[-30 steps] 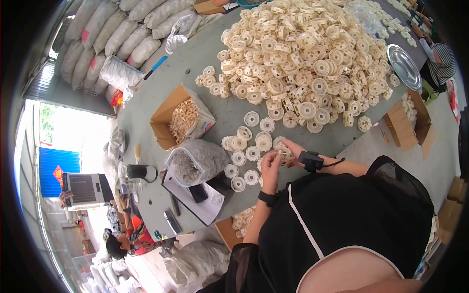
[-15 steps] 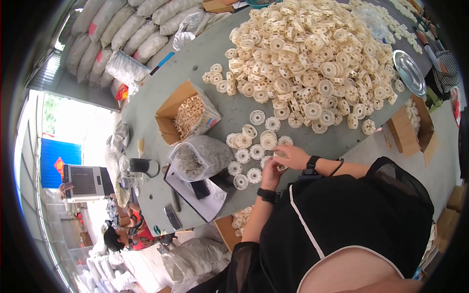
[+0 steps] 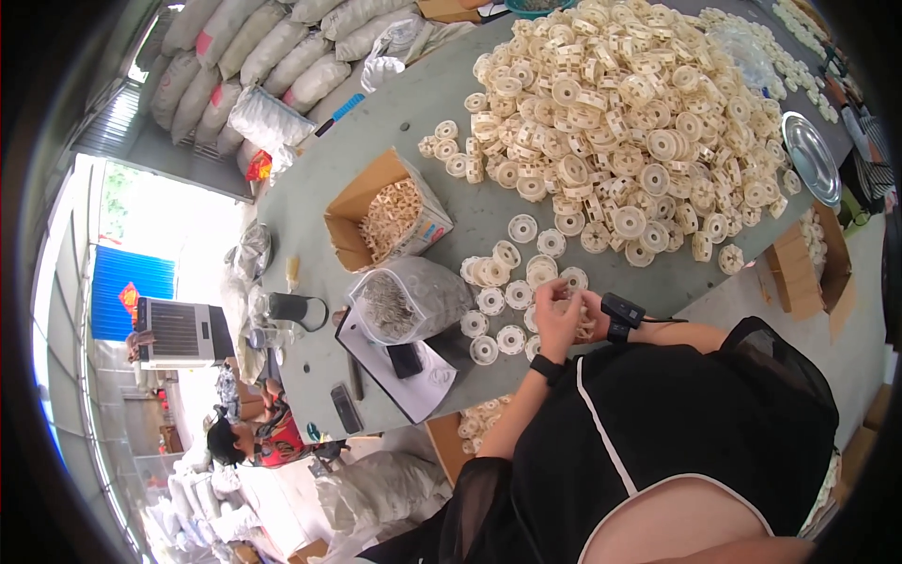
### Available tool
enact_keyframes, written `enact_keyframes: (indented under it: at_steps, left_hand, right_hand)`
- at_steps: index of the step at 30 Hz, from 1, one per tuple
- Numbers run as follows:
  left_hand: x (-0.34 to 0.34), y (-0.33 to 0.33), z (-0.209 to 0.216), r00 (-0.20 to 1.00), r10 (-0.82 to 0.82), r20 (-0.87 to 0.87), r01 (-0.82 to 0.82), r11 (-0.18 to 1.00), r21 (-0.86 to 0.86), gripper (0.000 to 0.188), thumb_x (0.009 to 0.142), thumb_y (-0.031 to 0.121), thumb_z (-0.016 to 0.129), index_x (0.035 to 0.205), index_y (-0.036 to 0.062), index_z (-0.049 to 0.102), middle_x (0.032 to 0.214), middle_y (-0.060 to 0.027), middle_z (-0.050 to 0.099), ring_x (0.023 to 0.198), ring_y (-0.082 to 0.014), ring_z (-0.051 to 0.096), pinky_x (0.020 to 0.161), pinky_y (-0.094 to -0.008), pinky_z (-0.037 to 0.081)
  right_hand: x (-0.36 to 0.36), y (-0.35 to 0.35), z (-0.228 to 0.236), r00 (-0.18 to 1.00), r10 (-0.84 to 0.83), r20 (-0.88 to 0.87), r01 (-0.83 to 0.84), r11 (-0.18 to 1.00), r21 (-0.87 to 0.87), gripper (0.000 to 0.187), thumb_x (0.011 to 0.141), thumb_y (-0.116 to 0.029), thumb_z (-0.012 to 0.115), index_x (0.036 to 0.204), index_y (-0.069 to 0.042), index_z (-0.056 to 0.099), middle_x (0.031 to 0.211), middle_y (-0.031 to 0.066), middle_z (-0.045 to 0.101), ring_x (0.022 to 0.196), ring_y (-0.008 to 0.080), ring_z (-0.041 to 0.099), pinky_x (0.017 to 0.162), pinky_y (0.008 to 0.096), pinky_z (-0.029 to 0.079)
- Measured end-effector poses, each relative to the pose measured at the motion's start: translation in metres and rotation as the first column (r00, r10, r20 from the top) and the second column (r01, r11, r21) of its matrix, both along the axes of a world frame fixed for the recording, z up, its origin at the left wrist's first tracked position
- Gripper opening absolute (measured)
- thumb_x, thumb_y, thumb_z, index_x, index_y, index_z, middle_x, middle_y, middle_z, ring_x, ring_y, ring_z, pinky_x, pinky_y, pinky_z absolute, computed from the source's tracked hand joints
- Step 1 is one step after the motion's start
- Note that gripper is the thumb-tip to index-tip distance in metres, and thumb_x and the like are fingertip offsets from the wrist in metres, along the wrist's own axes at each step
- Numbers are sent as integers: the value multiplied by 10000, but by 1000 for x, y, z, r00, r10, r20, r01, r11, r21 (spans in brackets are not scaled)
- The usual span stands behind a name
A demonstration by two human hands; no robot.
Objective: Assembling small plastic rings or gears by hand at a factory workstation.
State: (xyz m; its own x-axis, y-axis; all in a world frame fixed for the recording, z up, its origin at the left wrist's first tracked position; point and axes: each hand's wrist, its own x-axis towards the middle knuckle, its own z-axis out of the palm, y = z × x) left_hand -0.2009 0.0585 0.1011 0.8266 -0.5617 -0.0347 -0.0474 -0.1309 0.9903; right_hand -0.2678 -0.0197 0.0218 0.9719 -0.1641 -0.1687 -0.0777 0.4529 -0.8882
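Close in front of my body, my left hand (image 3: 556, 321) and my right hand (image 3: 596, 314) come together around a cream plastic wheel-shaped part (image 3: 585, 329). Fingers of both hands are curled on it and cover most of it. Just left of my hands, several round white plastic discs (image 3: 510, 338) lie flat on the grey-green table (image 3: 432, 211), some of them stacked. Beyond them rises a large heap of cream wheel-shaped parts (image 3: 629, 132).
Left of the discs stand a clear bag of thin metal pieces (image 3: 390, 305) and a cardboard box of small tan parts (image 3: 390, 221). A clipboard (image 3: 432, 385) carries a dark phone (image 3: 405, 360). A metal tray (image 3: 810, 158) lies far right. Another person (image 3: 272, 428) is at the left.
My hands have drawn back from the discs toward my body, with the wheel-shaped part between them. The right hand has turned over. The whole view has shifted slightly.
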Motion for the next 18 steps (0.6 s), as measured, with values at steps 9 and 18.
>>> enact_keyframes:
  at_steps: [9, 18]
  left_hand:
    - [93, 26, -35, 534, 2, -845, -293, 939, -182, 59, 774, 139, 544, 780, 92, 509, 706, 2, 506, 624, -110, 489, 585, -233, 409]
    - [169, 80, 74, 696, 718, -17, -656, 626, -421, 108, 767, 115, 549, 835, 42, 507, 747, -9, 498, 654, -89, 469, 589, -227, 392]
  right_hand:
    - [6, -35, 16, 914, 377, -146, -33, 430, 902, 538, 785, -566, 309, 1030, -129, 504, 914, 136, 542, 688, 245, 526, 432, 274, 429]
    - [-16, -50, 23, 946, 219, -241, 141, 389, 910, 509, 796, -552, 303, 1041, -142, 479, 933, 154, 531, 716, 284, 530, 448, 291, 425]
